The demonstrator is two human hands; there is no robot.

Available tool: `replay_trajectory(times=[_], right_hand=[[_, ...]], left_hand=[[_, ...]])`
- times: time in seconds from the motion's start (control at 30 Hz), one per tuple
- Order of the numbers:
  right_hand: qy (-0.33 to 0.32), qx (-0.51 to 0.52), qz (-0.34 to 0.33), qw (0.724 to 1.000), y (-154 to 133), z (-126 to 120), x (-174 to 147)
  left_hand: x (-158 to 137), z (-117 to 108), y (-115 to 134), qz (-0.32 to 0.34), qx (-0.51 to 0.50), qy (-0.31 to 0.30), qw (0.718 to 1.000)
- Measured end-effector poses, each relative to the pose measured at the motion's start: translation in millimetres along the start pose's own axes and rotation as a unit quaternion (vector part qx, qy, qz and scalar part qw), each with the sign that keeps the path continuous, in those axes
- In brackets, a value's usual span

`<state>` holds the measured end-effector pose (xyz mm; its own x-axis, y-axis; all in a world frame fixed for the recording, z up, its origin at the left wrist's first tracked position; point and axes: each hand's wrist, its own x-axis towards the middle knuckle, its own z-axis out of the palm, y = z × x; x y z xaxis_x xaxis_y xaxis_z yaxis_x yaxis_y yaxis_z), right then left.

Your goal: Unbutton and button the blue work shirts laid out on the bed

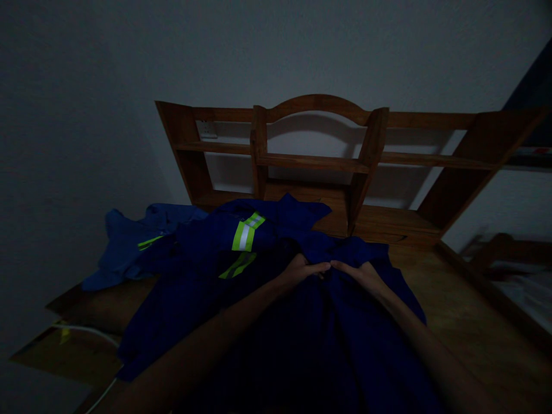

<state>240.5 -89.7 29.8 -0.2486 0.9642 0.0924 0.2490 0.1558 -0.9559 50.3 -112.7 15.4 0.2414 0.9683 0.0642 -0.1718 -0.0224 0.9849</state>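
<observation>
A dark blue work jacket (pixel 276 322) with yellow-green and silver reflective strips (pixel 245 234) lies spread and rumpled over the desk. My left hand (pixel 305 268) pinches its cloth between thumb and fingers, near the middle of the garment. Close against it, thumb tips almost touching, my right hand (pixel 361 275) grips the same cloth from the other side. Whether a button or a seam sits between the fingertips is too dark to make out. Folds run down from both hands toward me.
Behind the jacket stands a wooden desk shelf (pixel 314 164) against the wall. A lighter blue garment (pixel 125 244) lies at the left edge. A white cable (pixel 88 329) hangs at lower left, and a wall socket (pixel 207 129) shows through the shelf. Bare desktop (pixel 435 287) shows at right.
</observation>
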Motion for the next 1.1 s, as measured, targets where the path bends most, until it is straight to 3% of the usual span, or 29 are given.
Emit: replay_trajectory(times=[0.43, 0.77, 0.93, 1.1], right_hand=[[-0.011, 0.003, 0.011, 1.000, 2, -1, 1], [0.014, -0.047, -0.044, 0.998, 2, 1, 2], [0.021, 0.020, -0.006, 1.000, 2, 6, 3], [0.018, 0.065, 0.048, 0.997, -3, -1, 9]], left_hand=[[-6, 2, 5, 0.019, -0.007, 0.010, 1.000], [-3, 2, 0, 0.013, -0.035, 0.024, 0.999], [1, -2, 2, 0.004, -0.073, 0.023, 0.997], [8, -10, 0, 0.044, -0.118, 0.087, 0.988]])
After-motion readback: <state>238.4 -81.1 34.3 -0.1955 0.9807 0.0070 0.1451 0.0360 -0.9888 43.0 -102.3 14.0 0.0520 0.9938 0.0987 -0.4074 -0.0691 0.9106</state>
